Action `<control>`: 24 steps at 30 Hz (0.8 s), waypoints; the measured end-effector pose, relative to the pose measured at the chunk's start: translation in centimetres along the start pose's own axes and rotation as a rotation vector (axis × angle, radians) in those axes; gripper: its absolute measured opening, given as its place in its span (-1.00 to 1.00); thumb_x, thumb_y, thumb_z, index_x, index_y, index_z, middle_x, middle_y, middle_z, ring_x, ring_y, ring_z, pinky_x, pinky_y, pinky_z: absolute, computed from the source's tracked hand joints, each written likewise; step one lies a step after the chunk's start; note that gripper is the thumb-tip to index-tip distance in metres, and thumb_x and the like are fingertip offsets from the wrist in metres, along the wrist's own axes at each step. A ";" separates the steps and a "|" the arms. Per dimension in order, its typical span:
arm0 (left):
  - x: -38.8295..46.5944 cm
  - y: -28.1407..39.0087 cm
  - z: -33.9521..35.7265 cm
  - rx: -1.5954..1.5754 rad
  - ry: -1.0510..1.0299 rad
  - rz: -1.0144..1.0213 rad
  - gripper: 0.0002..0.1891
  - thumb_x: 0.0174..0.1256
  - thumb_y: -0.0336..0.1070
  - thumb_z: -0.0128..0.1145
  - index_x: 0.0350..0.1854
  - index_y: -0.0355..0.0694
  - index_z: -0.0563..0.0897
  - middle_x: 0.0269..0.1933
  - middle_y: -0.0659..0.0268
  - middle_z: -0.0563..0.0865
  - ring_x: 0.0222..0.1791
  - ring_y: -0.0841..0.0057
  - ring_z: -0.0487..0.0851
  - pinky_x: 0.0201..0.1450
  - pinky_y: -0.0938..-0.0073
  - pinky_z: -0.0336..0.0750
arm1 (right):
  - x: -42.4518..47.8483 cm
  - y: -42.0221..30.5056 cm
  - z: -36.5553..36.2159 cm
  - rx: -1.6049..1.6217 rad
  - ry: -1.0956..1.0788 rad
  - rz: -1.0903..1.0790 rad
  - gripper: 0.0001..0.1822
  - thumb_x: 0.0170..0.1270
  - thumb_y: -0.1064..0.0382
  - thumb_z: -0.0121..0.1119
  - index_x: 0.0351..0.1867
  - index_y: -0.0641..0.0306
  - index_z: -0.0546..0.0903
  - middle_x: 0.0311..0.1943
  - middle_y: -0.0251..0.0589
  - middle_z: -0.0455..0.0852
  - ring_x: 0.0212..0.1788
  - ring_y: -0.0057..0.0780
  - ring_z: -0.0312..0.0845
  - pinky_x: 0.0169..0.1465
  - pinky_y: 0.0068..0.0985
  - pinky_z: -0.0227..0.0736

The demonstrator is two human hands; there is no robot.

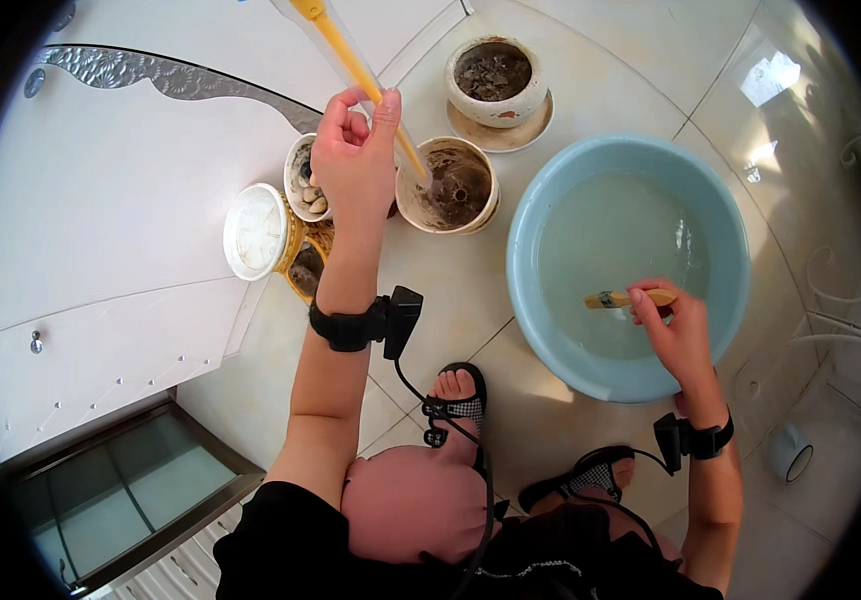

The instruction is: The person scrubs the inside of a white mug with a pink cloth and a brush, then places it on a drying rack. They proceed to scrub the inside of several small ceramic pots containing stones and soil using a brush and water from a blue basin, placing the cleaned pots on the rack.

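My left hand (359, 142) grips a long yellow rod (355, 64) inside a clear plastic sleeve. The rod's lower tip overlaps the near-left inside of a white pot (447, 142) smeared with brown soil; touching or apart, I cannot tell. My right hand (667, 322) pinches the wooden handle of a small brush (601, 300) above a light blue basin (524, 300). Water (603, 232) fills part of the basin. The brush's bristles point left, and whether they touch the water is unclear.
A round white pot of dark soil (492, 71) stands on a saucer (539, 127) at the back. Left of the soiled pot are a pot with pebbles (314, 199), a white dish (254, 232) and a yellow pot (295, 289). White cabinets (123, 187) border the left side.
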State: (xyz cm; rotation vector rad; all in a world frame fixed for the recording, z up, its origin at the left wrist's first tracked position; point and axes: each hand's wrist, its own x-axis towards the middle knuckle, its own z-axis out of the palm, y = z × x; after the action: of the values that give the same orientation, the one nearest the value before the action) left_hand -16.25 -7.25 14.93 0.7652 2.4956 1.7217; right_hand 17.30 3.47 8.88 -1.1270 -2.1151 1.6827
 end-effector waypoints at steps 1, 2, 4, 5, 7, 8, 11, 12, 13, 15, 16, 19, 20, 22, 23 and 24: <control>-0.1 0.6 0.2 0.070 0.008 0.141 -0.69 0.27 -0.12 0.34 -0.16 -0.28 0.66 -0.56 0.53 0.40 -0.55 0.72 0.36 -0.45 0.65 0.27 | 0.1 -0.1 -0.1 0.022 0.000 0.012 -0.80 0.36 0.21 0.23 -0.21 0.35 0.67 -0.52 -0.33 0.68 -0.47 -0.69 0.55 -0.34 -0.67 0.46; -0.1 0.9 0.5 0.137 0.015 0.283 -0.68 0.26 -0.11 0.35 -0.17 -0.27 0.66 -0.55 0.53 0.38 -0.51 0.71 0.37 -0.42 0.62 0.29 | 0.2 -0.2 -0.1 0.044 0.002 0.024 -0.79 0.37 0.21 0.23 -0.21 0.35 0.68 -0.51 -0.32 0.68 -0.46 -0.68 0.56 -0.33 -0.67 0.47; -0.8 2.5 1.3 0.130 -0.103 0.336 -0.70 0.25 -0.09 0.33 -0.19 -0.25 0.68 -0.47 0.48 0.48 -0.36 0.68 0.44 -0.28 0.57 0.36 | 0.2 -0.4 -0.2 0.103 0.019 0.053 -0.78 0.38 0.19 0.22 -0.21 0.35 0.67 -0.49 -0.33 0.69 -0.44 -0.67 0.58 -0.31 -0.66 0.50; -1.6 2.5 1.9 0.035 -0.259 0.209 -0.70 0.26 -0.10 0.32 -0.19 -0.25 0.68 -0.45 0.47 0.52 -0.35 0.68 0.45 -0.26 0.58 0.38 | 0.1 -0.5 -0.3 0.131 0.031 0.068 -0.77 0.38 0.18 0.22 -0.21 0.35 0.67 -0.48 -0.33 0.69 -0.43 -0.66 0.59 -0.30 -0.65 0.51; -2.8 2.5 3.2 -0.155 -0.563 -0.046 -0.72 0.28 -0.12 0.30 -0.20 -0.26 0.69 -0.40 0.46 0.59 -0.34 0.67 0.48 -0.22 0.58 0.40 | 0.1 -0.8 -0.1 0.176 0.025 0.057 -0.75 0.39 0.16 0.21 -0.21 0.36 0.67 -0.47 -0.33 0.69 -0.42 -0.66 0.60 -0.29 -0.65 0.52; -3.5 2.2 3.9 -0.164 -0.666 -0.143 -0.72 0.31 -0.12 0.27 -0.21 -0.28 0.68 -0.35 0.43 0.65 -0.32 0.67 0.51 -0.19 0.59 0.41 | 0.1 -0.8 0.0 0.197 0.024 0.053 -0.74 0.40 0.15 0.21 -0.21 0.36 0.67 -0.46 -0.33 0.69 -0.41 -0.65 0.61 -0.28 -0.64 0.53; -4.3 1.2 6.4 -0.092 -0.842 -0.168 -0.69 0.40 -0.14 0.20 -0.07 -0.33 0.67 -0.21 0.42 0.68 -0.16 0.74 0.54 0.02 0.66 0.42 | -0.2 -0.3 -0.1 0.226 0.010 0.055 -0.72 0.41 0.14 0.20 -0.21 0.37 0.66 -0.46 -0.33 0.69 -0.40 -0.64 0.62 -0.28 -0.64 0.53; -4.1 0.8 7.4 -0.135 -0.818 -0.159 -0.70 0.40 -0.13 0.19 -0.14 -0.32 0.67 -0.29 0.45 0.66 -0.24 0.74 0.52 -0.08 0.66 0.42 | -0.3 0.0 0.0 0.233 0.011 0.071 -0.72 0.40 0.13 0.20 -0.20 0.37 0.66 -0.46 -0.33 0.69 -0.40 -0.65 0.62 -0.28 -0.64 0.53; -3.6 0.6 8.3 -0.064 -0.812 -0.120 -0.68 0.38 -0.09 0.19 -0.19 -0.31 0.67 -0.35 0.42 0.66 -0.31 0.70 0.53 -0.16 0.61 0.42 | -0.5 0.1 -0.2 0.230 0.007 0.097 -0.72 0.40 0.13 0.20 -0.20 0.37 0.66 -0.46 -0.33 0.69 -0.40 -0.65 0.62 -0.28 -0.64 0.53; -2.3 0.6 10.2 0.084 -0.798 -0.042 -0.64 0.33 -0.01 0.20 -0.30 -0.29 0.68 -0.47 0.37 0.65 -0.44 0.63 0.54 -0.32 0.52 0.43 | -1.0 0.4 -0.8 0.230 -0.001 0.150 -0.72 0.40 0.13 0.20 -0.20 0.37 0.66 -0.47 -0.33 0.69 -0.41 -0.66 0.61 -0.28 -0.65 0.53; -1.9 1.3 10.8 0.182 -0.791 0.033 -0.61 0.33 0.01 0.17 -0.39 -0.29 0.67 -0.54 0.33 0.64 -0.51 0.54 0.56 -0.35 0.45 0.46 | -1.1 0.5 -0.7 0.237 -0.015 0.164 -0.72 0.41 0.13 0.19 -0.18 0.36 0.66 -0.44 -0.33 0.68 -0.39 -0.66 0.61 -0.27 -0.65 0.53; -0.9 0.8 14.1 0.370 -0.793 0.115 -0.59 0.33 0.03 0.16 -0.43 -0.28 0.67 -0.58 0.30 0.65 -0.55 0.40 0.59 -0.34 0.37 0.49 | -1.4 0.9 -0.3 0.253 -0.033 0.188 -0.72 0.43 0.12 0.16 -0.14 0.34 0.65 -0.38 -0.32 0.68 -0.36 -0.66 0.61 -0.26 -0.66 0.53; -0.6 0.3 15.4 0.393 -0.766 0.136 -0.59 0.32 0.04 0.16 -0.41 -0.28 0.68 -0.52 0.26 0.67 -0.46 0.34 0.62 -0.30 0.30 0.50 | -1.4 1.0 0.0 0.265 -0.028 0.178 -0.71 0.43 0.11 0.16 -0.13 0.33 0.65 -0.39 -0.32 0.68 -0.37 -0.66 0.60 -0.26 -0.67 0.51; -0.2 -1.4 17.8 0.474 -0.640 0.195 -0.59 0.29 0.04 0.20 -0.19 -0.31 0.66 -0.33 0.22 0.72 -0.28 0.28 0.67 -0.15 0.26 0.53 | -1.4 0.7 0.8 0.290 -0.045 0.173 -0.72 0.43 0.12 0.17 -0.14 0.33 0.66 -0.40 -0.32 0.68 -0.37 -0.65 0.60 -0.27 -0.67 0.51; -0.1 -2.2 18.8 0.523 -0.553 0.238 -0.51 0.27 0.03 0.23 0.01 -0.33 0.63 -0.21 0.23 0.74 -0.18 0.28 0.70 -0.05 0.30 0.55 | -1.4 0.5 0.8 0.298 -0.054 0.185 -0.73 0.42 0.13 0.18 -0.16 0.34 0.66 -0.39 -0.33 0.67 -0.36 -0.65 0.60 -0.28 -0.66 0.52; -0.9 -1.5 19.3 0.565 -0.454 0.357 -0.48 0.28 0.03 0.22 0.09 -0.32 0.59 -0.06 0.19 0.69 -0.08 0.28 0.67 0.02 0.27 0.53 | -1.4 0.6 0.6 0.303 -0.046 0.203 -0.74 0.41 0.14 0.20 -0.17 0.35 0.67 -0.39 -0.33 0.67 -0.35 -0.65 0.60 -0.28 -0.65 0.53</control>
State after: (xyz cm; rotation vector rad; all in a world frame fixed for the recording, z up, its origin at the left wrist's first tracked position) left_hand -10.64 8.87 5.79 1.5107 2.6094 0.7261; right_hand 18.18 2.09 8.54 -1.2491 -1.7374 2.0528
